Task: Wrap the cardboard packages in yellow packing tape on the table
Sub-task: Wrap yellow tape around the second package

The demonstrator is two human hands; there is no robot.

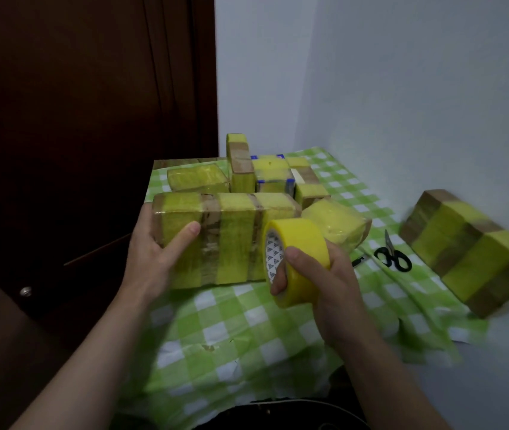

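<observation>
A long cardboard package (228, 237) with several bands of yellow tape stands on its edge on the table. My left hand (157, 252) grips its left end, thumb across the front face. My right hand (318, 274) holds a roll of yellow packing tape (296, 259) against the package's right end, fingers through the core. Whether a strip runs from the roll to the package is hidden.
Several taped packages (265, 175) are piled at the back, one yellow package (337, 223) lies behind the roll, and a large banded one (470, 256) lies at the right. Black scissors (392, 256) rest on the green checked tablecloth (247, 330). A dark wooden door stands to the left.
</observation>
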